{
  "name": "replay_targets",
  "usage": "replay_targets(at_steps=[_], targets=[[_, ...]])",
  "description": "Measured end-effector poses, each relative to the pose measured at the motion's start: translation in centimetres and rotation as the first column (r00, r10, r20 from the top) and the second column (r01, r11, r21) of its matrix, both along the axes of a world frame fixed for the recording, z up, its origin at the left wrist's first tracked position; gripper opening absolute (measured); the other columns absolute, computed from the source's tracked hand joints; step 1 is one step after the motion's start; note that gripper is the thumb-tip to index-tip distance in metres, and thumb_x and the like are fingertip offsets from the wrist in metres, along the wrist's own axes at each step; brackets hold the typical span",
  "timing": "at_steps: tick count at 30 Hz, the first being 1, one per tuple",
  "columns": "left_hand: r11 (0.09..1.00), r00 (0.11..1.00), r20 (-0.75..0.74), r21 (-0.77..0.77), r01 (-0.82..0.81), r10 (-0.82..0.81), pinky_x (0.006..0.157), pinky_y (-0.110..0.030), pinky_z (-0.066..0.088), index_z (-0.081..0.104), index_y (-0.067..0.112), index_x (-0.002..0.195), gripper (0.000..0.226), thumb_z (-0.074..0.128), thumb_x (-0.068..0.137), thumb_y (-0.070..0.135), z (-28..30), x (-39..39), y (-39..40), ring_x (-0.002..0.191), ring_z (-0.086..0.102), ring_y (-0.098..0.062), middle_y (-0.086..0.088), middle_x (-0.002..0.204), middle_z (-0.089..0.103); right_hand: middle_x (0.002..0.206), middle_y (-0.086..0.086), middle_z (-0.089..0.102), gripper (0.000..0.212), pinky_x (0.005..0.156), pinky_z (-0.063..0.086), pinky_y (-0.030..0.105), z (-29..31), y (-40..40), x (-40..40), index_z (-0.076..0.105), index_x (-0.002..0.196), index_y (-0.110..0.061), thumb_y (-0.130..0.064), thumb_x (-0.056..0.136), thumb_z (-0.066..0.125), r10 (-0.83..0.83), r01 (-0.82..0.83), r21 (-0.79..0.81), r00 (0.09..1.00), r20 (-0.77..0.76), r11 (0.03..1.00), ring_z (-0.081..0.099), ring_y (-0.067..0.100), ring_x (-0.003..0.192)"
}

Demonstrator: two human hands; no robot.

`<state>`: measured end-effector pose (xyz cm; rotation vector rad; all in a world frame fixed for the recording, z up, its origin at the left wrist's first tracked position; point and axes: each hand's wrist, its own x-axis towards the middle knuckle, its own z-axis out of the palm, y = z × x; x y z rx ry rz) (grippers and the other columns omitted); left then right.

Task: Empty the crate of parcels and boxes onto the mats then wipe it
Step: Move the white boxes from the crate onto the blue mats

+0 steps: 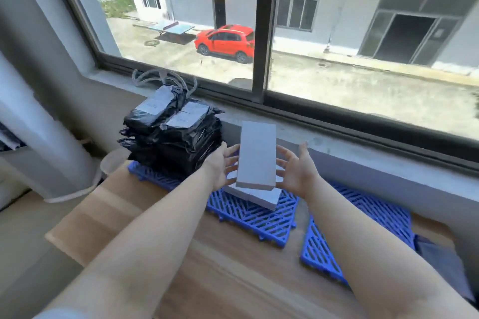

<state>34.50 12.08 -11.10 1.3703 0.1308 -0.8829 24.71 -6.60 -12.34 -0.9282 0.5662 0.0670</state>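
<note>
White cardboard catches the eye first — a flat box (256, 155) tilted up between the person's two hands, its lower edge resting on another white box (261, 195) that lies on the nearer blue mat (248, 215). The left hand (223, 166) is at the box's left side with fingers spread and straight, fingertips at its edge; the right hand (296, 167) is just off the right side, fingers also spread and relaxed, and whether it touches the box I cannot tell. Neither hand is curled around anything. Behind and to the left, a stack of black plastic parcels (172, 137) with pale labels stands on the far end of the same mat, close under the window sill (337, 147). A second blue mat (363, 230) lies apart to the right on the wooden worktop (207, 272). Outside the window — a red car (225, 41) parked in a yard.
</note>
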Motion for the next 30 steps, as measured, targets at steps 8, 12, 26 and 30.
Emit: replay_targets(at_steps=[8, 12, 26, 30], targets=[[0.975, 0.963, -0.162, 0.014, 0.222, -0.217, 0.084, -0.037, 0.051, 0.063, 0.018, 0.123, 0.062, 0.019, 0.104, 0.056, -8.7, 8.5, -3.6, 0.11, 0.06, -0.025, -0.008, 0.132, 0.062, 0.12, 0.013, 0.062, 0.084, 0.072, 0.05, 0.041, -7.5, 0.5, 5.4, 0.049, 0.14, -0.024, -0.078, 0.089, 0.009, -0.269, 0.273, -0.007, 0.942, -0.203, 0.962, 0.06, 0.031, 0.094], [0.943, 0.945, -0.096, 0.091, 0.32, -0.312, 0.11, -0.041, 0.041, 0.061, 0.015, 0.133, 0.063, 0.022, 0.104, 0.055, -11.8, 11.5, -4.2, 0.121, 0.058, -0.025, -0.013, 0.134, 0.061, 0.123, 0.01, 0.061, 0.074, 0.073, 0.051, 0.04, -10.2, 1.0, 6.8, 0.05, 0.139, -0.025, -0.072, 0.094, 0.014, -0.37, 0.37, -0.046, 0.896, -0.245, 0.928, 0.06, 0.029, 0.101], [0.832, 0.836, 0.134, 0.271, 0.485, -0.531, 0.104, -0.04, 0.039, 0.059, 0.023, 0.135, 0.06, 0.015, 0.106, 0.051, -14.6, 13.0, -3.6, 0.114, 0.053, -0.022, -0.001, 0.134, 0.061, 0.146, -0.003, 0.052, 0.067, 0.105, 0.044, 0.049, -13.5, 2.9, 7.7, 0.053, 0.137, -0.039, -0.07, 0.095, 0.012, -0.457, 0.349, -0.332, 0.821, -0.342, 0.876, 0.055, 0.026, 0.126], [0.798, 0.793, 0.184, 0.321, 0.509, -0.58, 0.095, -0.036, 0.043, 0.05, 0.024, 0.142, 0.051, 0.021, 0.107, 0.047, -14.3, 12.2, -3.7, 0.114, 0.057, -0.022, -0.002, 0.137, 0.057, 0.152, -0.005, 0.044, 0.058, 0.115, 0.029, 0.057, -13.6, 3.3, 8.0, 0.045, 0.142, -0.045, -0.069, 0.097, 0.016, -0.425, 0.273, -0.404, 0.832, -0.357, 0.873, 0.038, 0.025, 0.14]])
